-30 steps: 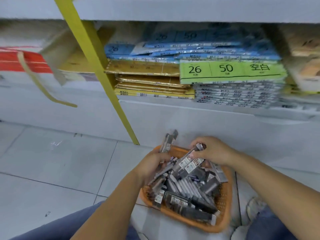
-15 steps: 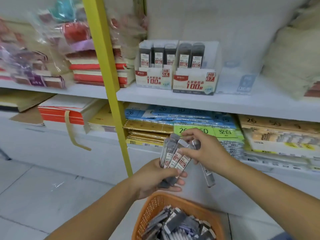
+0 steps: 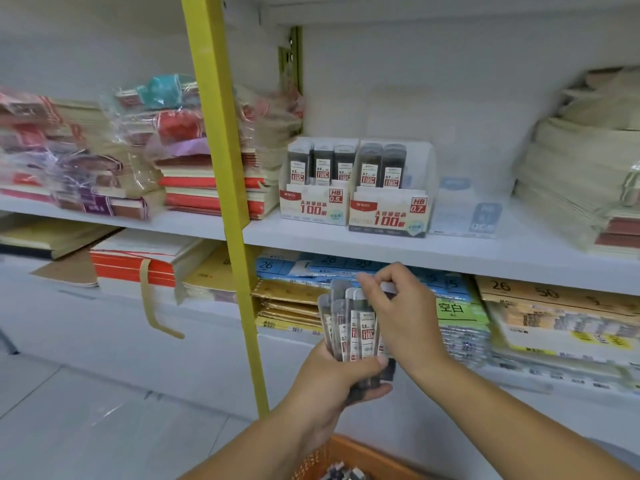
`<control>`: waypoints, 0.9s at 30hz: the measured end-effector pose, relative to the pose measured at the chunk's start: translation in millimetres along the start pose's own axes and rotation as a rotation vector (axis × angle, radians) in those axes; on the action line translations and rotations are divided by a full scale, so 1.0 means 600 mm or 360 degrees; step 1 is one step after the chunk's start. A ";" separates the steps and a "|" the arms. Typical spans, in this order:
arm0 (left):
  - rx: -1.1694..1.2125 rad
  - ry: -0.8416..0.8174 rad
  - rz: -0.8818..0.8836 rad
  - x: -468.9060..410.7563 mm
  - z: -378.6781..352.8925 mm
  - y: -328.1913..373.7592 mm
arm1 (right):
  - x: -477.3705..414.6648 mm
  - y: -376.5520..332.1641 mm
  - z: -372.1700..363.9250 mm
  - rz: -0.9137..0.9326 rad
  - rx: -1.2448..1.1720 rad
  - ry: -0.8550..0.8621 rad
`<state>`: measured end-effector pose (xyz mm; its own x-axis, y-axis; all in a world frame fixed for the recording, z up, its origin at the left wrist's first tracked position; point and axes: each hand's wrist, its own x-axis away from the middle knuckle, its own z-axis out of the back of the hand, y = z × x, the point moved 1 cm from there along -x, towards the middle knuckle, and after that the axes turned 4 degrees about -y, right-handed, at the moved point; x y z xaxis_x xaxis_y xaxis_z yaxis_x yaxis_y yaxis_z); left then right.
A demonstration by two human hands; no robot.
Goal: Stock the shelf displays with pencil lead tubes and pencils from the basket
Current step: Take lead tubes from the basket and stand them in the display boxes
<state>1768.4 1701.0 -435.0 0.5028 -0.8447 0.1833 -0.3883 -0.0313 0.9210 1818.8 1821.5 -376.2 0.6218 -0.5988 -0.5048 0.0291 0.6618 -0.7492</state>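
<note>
Orange basket sits lowest, just right of the yellow post. Above it the left hand clasps a fan of lead tubes; the right hand pinches one tube's top. Farther right of the post stand the HB 0.5 display and HB 0.7 display. Checking each label before slotting tubes upright should keep grades apart.
</note>
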 end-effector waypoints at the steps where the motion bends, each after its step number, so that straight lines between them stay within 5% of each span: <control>1: -0.0002 0.0028 -0.0015 -0.002 0.005 0.003 | -0.004 -0.003 0.002 -0.0028 -0.0045 -0.0068; 6: 0.0024 -0.0001 -0.0028 -0.006 0.040 0.032 | -0.021 0.004 0.029 -0.0329 -0.0396 -0.0665; 9: 0.0059 -0.0004 -0.0019 -0.007 0.053 0.047 | -0.023 0.008 0.035 -0.0375 -0.0503 -0.0783; 19: -0.0104 -0.0090 -0.0162 -0.010 0.043 0.123 | -0.064 -0.041 0.057 -0.0297 -0.0625 -0.0465; 27: -0.0096 0.0196 -0.0554 -0.043 0.091 0.236 | -0.233 -0.183 0.085 0.0480 -0.0131 -0.0031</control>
<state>1658.3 1689.4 -327.8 0.6876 -0.7181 -0.1079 -0.1332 -0.2708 0.9534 1768.2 1855.5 -201.2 0.6076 -0.3719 -0.7018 -0.2219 0.7689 -0.5996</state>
